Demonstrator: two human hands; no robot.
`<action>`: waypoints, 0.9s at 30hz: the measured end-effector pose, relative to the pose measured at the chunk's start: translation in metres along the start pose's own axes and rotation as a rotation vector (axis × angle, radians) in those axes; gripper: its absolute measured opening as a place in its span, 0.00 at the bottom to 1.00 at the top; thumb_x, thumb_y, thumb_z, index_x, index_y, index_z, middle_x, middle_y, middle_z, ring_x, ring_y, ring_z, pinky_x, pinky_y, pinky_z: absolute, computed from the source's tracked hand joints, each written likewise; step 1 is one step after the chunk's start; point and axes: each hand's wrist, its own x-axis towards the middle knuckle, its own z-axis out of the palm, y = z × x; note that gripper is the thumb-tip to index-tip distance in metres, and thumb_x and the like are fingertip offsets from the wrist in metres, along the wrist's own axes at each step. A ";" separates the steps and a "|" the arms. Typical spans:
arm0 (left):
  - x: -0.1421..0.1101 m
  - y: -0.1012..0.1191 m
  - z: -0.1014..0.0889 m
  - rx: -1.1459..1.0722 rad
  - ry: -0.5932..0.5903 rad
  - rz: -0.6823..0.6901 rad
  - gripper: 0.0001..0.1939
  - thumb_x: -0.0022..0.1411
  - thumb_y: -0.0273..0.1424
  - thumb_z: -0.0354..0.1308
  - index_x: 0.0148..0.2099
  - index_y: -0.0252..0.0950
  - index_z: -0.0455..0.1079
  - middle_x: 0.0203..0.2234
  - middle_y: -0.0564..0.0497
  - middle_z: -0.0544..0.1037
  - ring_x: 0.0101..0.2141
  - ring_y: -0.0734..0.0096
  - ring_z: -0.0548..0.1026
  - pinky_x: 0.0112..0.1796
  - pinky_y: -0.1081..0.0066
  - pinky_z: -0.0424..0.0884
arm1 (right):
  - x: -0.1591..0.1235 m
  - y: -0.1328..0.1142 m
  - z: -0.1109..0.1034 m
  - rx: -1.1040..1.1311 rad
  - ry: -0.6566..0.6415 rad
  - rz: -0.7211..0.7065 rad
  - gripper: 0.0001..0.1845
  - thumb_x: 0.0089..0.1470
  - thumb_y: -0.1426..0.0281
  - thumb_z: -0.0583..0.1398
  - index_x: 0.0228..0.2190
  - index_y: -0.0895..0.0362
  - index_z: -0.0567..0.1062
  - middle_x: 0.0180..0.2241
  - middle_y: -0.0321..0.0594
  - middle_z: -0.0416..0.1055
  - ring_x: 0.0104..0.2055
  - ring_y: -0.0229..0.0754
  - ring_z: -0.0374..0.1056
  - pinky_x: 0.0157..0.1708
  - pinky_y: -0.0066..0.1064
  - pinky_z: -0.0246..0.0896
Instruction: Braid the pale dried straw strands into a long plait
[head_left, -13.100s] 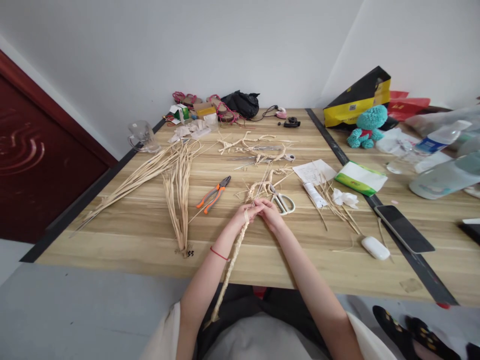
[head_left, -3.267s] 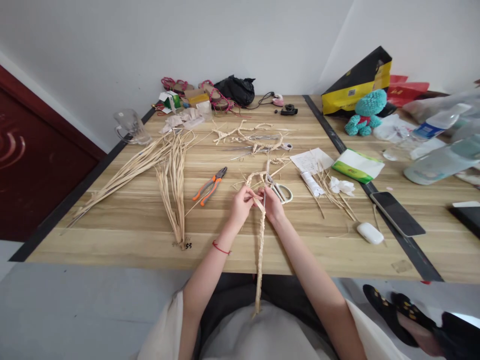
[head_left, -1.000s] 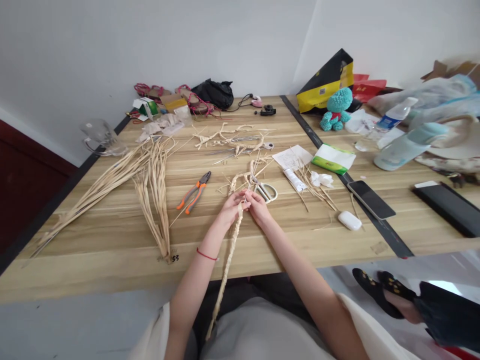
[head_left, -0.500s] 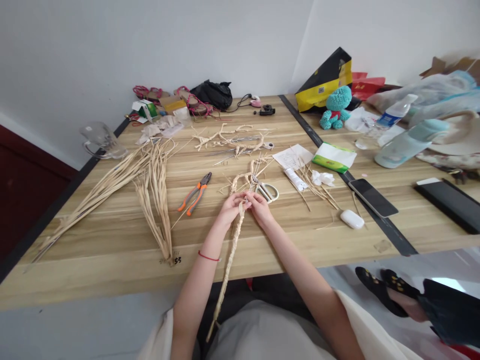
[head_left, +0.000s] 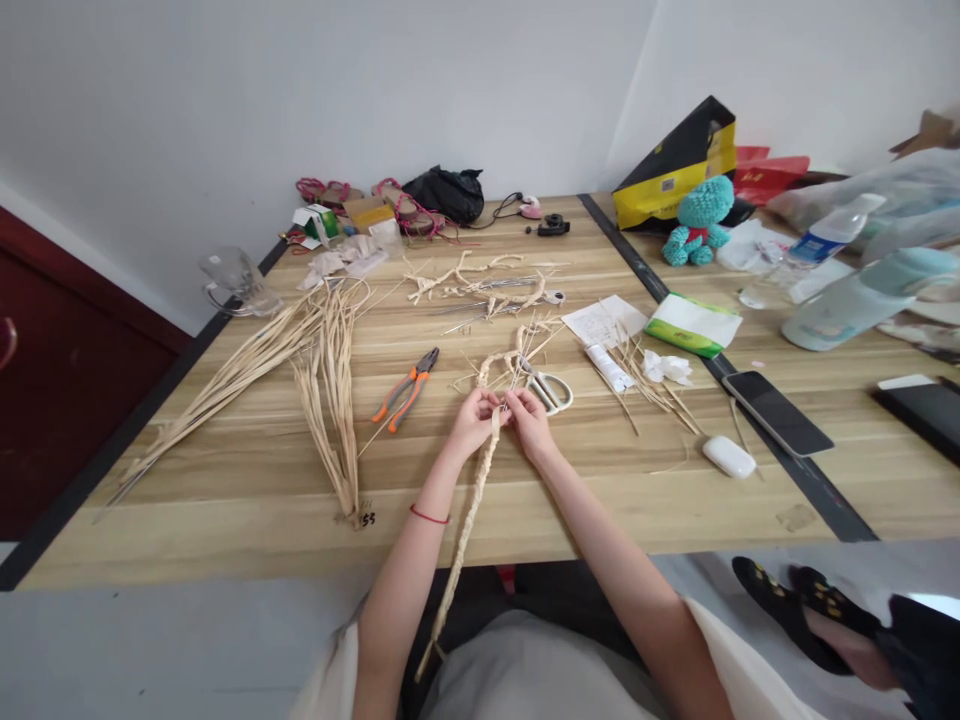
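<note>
A long stem wrapped in pale straw-like strips (head_left: 469, 525) slants from my hands down past the table edge to my lap. My left hand (head_left: 474, 422) is closed on its upper end. My right hand (head_left: 529, 422) pinches beside it, fingertips almost touching the left ones, at thin metal wires (head_left: 516, 374) that stick out beyond the hands. Exactly what the right fingertips grip is partly hidden. Just past my hands lies a wrapped, bent branch (head_left: 495, 362), and white-handled scissors (head_left: 556, 394) rest close to my right hand.
Orange-handled pliers (head_left: 406, 390) lie left of my hands, beside bundles of dry strips (head_left: 339, 400). More wrapped branches (head_left: 465, 272) lie farther back. On the right are a white tube (head_left: 609, 368), tissue pack (head_left: 694, 325), phone (head_left: 777, 413), white case (head_left: 728, 457) and teal crocheted doll (head_left: 701, 222).
The view has turned slightly left, so everything sits farther right in the picture. Both hands stay together at the stem's upper end, with only slight finger movement.
</note>
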 end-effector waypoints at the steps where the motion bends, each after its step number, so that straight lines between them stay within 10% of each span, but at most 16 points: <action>1: 0.000 0.000 -0.001 0.027 -0.003 0.025 0.19 0.43 0.33 0.65 0.32 0.36 0.57 0.22 0.58 0.69 0.23 0.80 0.68 0.25 0.79 0.62 | 0.000 0.000 0.000 -0.003 0.005 -0.006 0.17 0.44 0.55 0.62 0.23 0.55 0.67 0.19 0.30 0.62 0.20 0.32 0.56 0.22 0.26 0.53; 17: -0.005 0.008 -0.007 0.264 -0.119 0.107 0.17 0.42 0.33 0.65 0.27 0.35 0.58 0.19 0.59 0.60 0.21 0.82 0.58 0.23 0.78 0.56 | -0.003 -0.008 0.004 -0.001 0.012 -0.007 0.14 0.44 0.59 0.62 0.29 0.53 0.66 0.16 0.26 0.55 0.17 0.32 0.51 0.19 0.25 0.48; 27: -0.009 0.014 -0.004 0.308 -0.140 0.183 0.11 0.47 0.32 0.61 0.30 0.34 0.63 0.23 0.56 0.67 0.25 0.78 0.65 0.29 0.76 0.62 | 0.000 -0.002 0.001 0.023 -0.013 0.030 0.14 0.43 0.56 0.62 0.25 0.55 0.70 0.24 0.33 0.67 0.26 0.36 0.62 0.29 0.29 0.60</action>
